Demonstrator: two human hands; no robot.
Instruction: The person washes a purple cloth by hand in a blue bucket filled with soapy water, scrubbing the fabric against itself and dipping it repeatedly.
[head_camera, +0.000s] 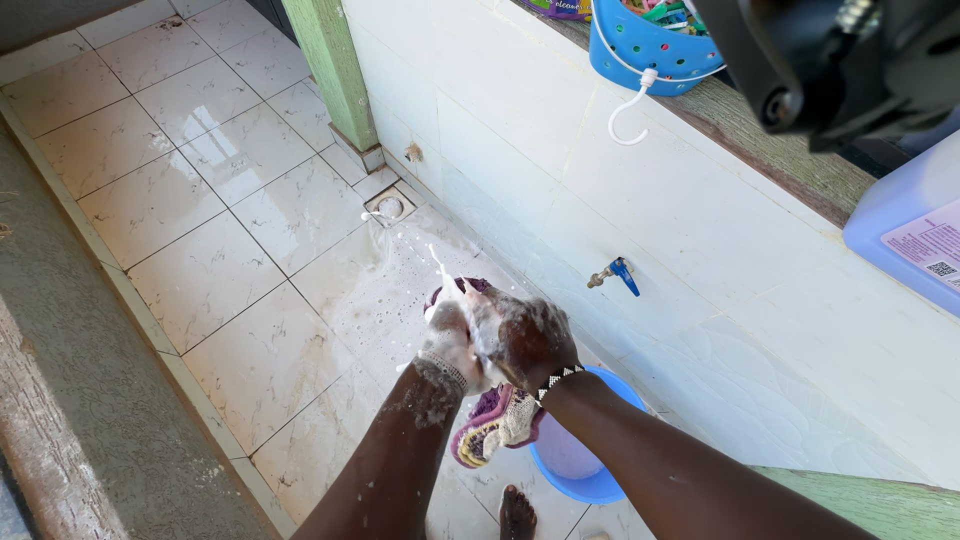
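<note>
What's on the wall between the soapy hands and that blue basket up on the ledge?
In the head view, only plain white wall tile lies between the blue basket and the hands, apart from a small tap with a blue handle and the basket's white hook.

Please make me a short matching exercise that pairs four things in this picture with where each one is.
Things:
1. tap
2. peg basket
3. basin
4. floor drain

Places:
A. on the ledge at the top of the wall
B. on the floor under the right forearm
C. fixed low on the white tiled wall
D. in the floor at the foot of the wall, near the green post

Pairs: 1-C, 2-A, 3-B, 4-D
</note>
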